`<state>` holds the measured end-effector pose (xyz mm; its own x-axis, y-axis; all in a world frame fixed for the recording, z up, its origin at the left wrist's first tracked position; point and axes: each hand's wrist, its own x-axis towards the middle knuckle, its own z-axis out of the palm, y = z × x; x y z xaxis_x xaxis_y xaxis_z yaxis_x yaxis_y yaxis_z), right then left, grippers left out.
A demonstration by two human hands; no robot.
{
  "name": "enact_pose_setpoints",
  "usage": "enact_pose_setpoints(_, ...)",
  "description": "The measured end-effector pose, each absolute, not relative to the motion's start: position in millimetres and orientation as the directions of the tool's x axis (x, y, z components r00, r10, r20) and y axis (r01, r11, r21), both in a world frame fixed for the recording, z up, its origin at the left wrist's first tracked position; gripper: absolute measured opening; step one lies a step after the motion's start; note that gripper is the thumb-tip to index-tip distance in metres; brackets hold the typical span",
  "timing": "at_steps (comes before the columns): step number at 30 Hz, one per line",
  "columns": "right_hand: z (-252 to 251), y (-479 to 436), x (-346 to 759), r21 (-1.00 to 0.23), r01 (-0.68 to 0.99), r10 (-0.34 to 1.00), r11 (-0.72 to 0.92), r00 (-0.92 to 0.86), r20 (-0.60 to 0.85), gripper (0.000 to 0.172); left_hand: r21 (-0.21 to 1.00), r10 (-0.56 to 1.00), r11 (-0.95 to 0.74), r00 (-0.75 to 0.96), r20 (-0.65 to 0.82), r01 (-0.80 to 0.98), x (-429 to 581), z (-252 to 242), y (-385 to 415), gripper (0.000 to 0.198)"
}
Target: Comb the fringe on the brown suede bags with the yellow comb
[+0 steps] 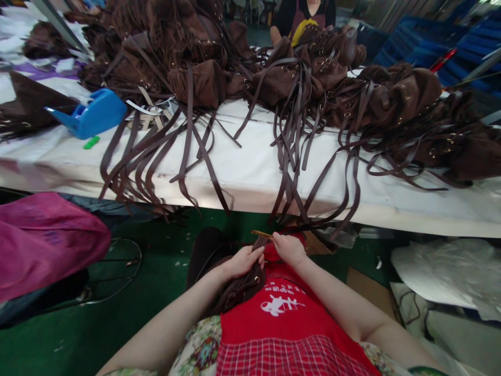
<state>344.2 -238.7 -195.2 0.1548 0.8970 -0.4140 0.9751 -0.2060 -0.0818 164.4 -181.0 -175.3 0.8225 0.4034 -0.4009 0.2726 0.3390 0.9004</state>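
Note:
On my lap, over a red apron (282,318), lies a brown fringed suede bag (238,290). My left hand (245,261) is closed on the bag's top edge. My right hand (288,248) is closed in a pinch on a thin brown strap (261,234) that sticks out to the left of its fingers. Both hands sit close together just below the table's front edge.
A white-covered table (250,172) carries a heap of brown fringed bags (203,62) with long straps hanging over its edge. A blue tape dispenser (92,112) stands at left. A pink bag (43,240) lies lower left. Another person (305,18) sits across. Blue crates (450,47) stand at right.

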Motion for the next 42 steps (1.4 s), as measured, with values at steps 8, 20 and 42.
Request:
enact_pose_setpoints(8,-204,-243,403,-0.105,0.906,0.813,-0.409,0.31,-0.493,0.037,0.864,0.396,0.426,0.803,-0.445,0.268,153,-164,-182,0.049)
enact_pose_setpoints(20,-157,-261,328,-0.257,0.966,0.953,-0.001,-0.077,-0.293,0.034,0.792,0.339,0.582,0.831,-0.441,0.183,161,-180,-180,0.044)
enact_pose_setpoints(42,-189,-242,412,-0.147,0.901,0.786,-0.409,0.265,-0.559,0.042,0.938,0.338,0.204,0.879,-0.335,0.279,156,-139,-182,0.042)
